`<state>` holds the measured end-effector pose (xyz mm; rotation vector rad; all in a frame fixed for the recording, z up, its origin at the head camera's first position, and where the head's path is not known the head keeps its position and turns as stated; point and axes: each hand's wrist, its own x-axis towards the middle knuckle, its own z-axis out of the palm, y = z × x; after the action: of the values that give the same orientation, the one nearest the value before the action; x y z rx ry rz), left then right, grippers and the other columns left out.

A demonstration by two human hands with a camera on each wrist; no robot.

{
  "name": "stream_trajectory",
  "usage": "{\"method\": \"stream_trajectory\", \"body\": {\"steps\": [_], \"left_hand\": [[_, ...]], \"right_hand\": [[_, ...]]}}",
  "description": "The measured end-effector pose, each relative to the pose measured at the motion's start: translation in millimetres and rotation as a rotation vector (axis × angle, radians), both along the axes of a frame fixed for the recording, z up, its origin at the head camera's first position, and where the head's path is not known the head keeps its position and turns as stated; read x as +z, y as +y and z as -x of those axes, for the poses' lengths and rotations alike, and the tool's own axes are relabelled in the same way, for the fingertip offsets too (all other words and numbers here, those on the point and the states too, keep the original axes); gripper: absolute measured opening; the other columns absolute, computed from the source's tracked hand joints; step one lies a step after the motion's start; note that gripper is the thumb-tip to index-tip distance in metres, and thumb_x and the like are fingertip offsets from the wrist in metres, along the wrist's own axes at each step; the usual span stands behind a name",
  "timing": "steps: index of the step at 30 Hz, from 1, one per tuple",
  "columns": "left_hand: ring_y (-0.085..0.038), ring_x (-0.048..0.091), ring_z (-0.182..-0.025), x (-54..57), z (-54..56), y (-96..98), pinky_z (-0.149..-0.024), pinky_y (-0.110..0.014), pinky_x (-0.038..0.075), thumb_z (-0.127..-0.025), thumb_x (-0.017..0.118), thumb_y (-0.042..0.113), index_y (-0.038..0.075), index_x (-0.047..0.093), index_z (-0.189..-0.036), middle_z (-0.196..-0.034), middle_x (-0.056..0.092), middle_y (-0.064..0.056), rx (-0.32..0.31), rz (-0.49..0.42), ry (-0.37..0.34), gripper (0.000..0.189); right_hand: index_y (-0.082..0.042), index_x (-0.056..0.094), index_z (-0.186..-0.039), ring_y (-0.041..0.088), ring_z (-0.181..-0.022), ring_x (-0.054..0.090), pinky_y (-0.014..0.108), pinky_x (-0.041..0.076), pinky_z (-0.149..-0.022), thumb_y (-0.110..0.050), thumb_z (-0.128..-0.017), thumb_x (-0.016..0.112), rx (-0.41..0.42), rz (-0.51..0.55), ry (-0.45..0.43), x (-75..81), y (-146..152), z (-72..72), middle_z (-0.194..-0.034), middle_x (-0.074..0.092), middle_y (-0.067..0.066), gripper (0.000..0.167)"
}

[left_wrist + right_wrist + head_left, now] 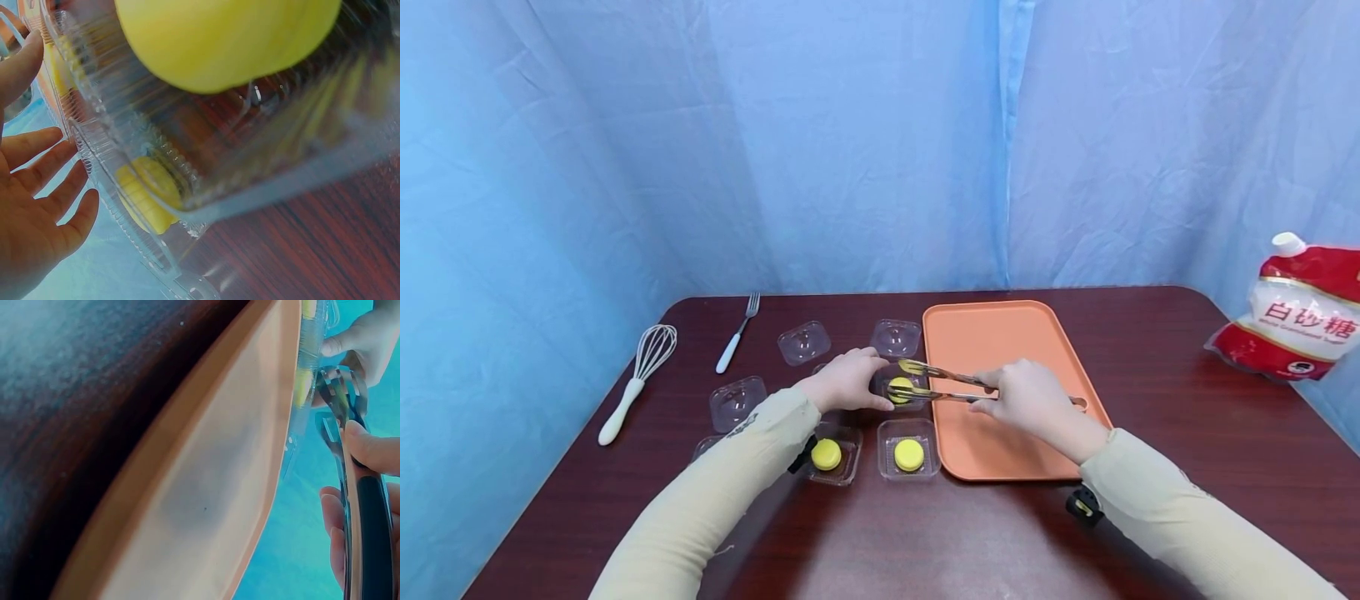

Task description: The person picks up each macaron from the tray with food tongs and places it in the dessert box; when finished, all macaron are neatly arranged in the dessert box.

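Observation:
Three yellow macarons [908, 455] sit in small clear plastic boxes [886, 471] on the dark wood table. My left hand [848, 382] reaches to the left side of the far right box, thumb and fingers spread. In the left wrist view its straight fingertips lie right at the clear box walls. My right hand [1030, 400] grips metal tongs [955, 397] over the orange tray [1022, 454]. The tong tips are apart and overlap the macaron [900, 383] in the far right box. The right wrist view shows thumb and fingers around the tongs' handle [375, 531].
Clear lids [805, 342] with domed centres lie behind and left of the boxes. Further left are a fork [737, 333] and a whisk [632, 387]. A red and white bag of sugar [1292, 317] stands at the right edge. Blue curtain [880, 150] surrounds the table.

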<state>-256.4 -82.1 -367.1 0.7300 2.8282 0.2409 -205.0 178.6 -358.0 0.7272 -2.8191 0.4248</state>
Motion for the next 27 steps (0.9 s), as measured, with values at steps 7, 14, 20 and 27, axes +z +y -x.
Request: {"method": "stream_trajectory", "body": {"steps": [7,14,20,27], "left_hand": [[-0.024,0.053,-0.113,-0.6,1.1,-0.4,-0.099,-0.039,0.044,-0.079,0.075,0.043,0.006,0.053,-0.134,-0.124,0.056,-0.01,-0.008,0.008,0.004,0.07],[-0.025,0.051,-0.118,0.6,2.3,0.0,-0.102,-0.041,0.042,-0.08,0.073,0.044,0.007,0.053,-0.135,-0.128,0.054,-0.01,-0.006,0.03,-0.005,0.069],[-0.024,0.052,-0.115,-0.5,3.1,-0.6,-0.1,-0.04,0.043,-0.08,0.073,0.045,0.008,0.053,-0.135,-0.126,0.055,-0.009,-0.007,0.03,-0.007,0.069],[-0.026,0.05,-0.12,-0.7,2.3,-2.6,-0.103,-0.039,0.041,-0.08,0.073,0.044,0.007,0.051,-0.136,-0.132,0.053,-0.011,-0.008,0.014,-0.014,0.071]], "right_hand": [[-0.006,0.072,-0.106,0.008,-0.055,0.056,0.028,0.045,-0.051,-0.026,-0.074,0.08,-0.006,0.11,-0.075,-0.1,5,1.1,-0.07,0.069,0.001,0.039],[-0.002,0.069,-0.112,0.006,-0.055,0.047,0.023,0.038,-0.051,-0.02,-0.077,0.078,-0.01,0.264,-0.25,-3.1,14,4.9,-0.067,0.064,-0.004,0.041],[0.0,0.067,-0.114,0.01,-0.059,0.047,0.023,0.038,-0.052,-0.01,-0.081,0.073,0.02,0.369,-0.409,-3.0,24,5.3,-0.074,0.065,-0.001,0.036],[0.0,0.048,-0.137,0.036,-0.117,0.056,0.043,0.052,-0.087,-0.015,-0.085,0.07,-0.003,0.417,-0.5,0.6,41,1.5,-0.127,0.058,0.022,0.058]]}}
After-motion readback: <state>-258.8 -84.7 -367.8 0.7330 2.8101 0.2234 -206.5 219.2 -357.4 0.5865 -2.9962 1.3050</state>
